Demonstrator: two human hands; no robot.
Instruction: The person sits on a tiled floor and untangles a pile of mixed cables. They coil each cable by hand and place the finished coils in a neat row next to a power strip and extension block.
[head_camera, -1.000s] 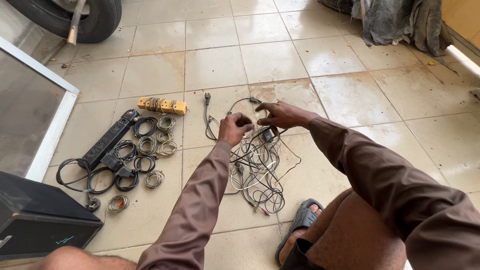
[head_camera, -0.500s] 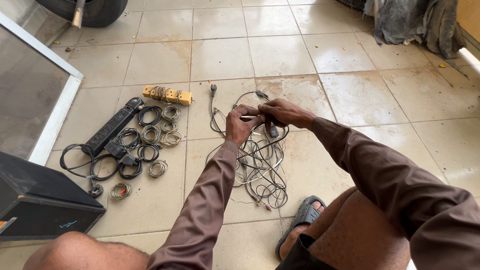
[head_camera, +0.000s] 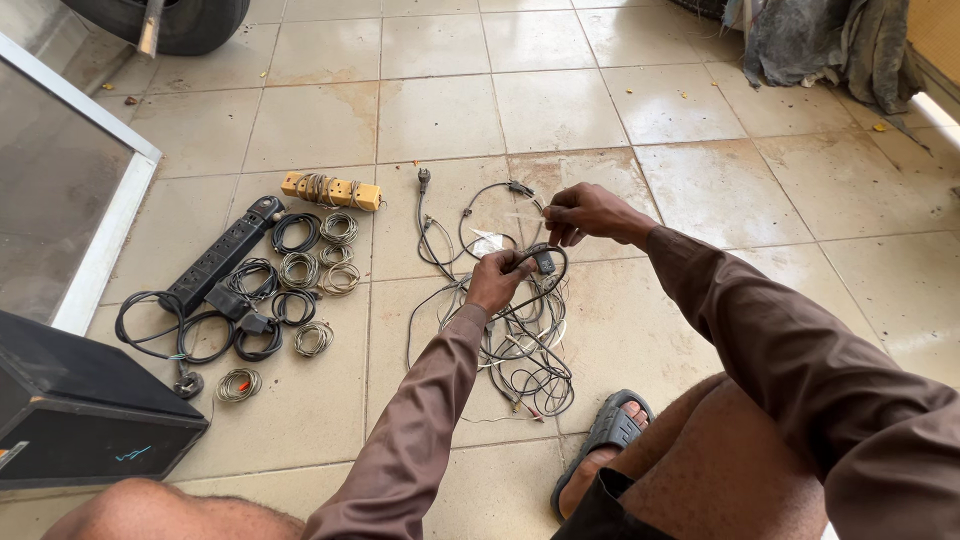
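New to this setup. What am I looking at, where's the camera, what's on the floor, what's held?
There is no machine: a person works with bare hands, filmed by one camera worn on the head, looking down at a tiled floor. The left hand grips a black cable lifted from a tangled cable pile. The right hand pinches a thin strand above it. To the left lie neat wire coils, a black power strip and a yellow socket block. A black box and a sandalled foot sit nearer.
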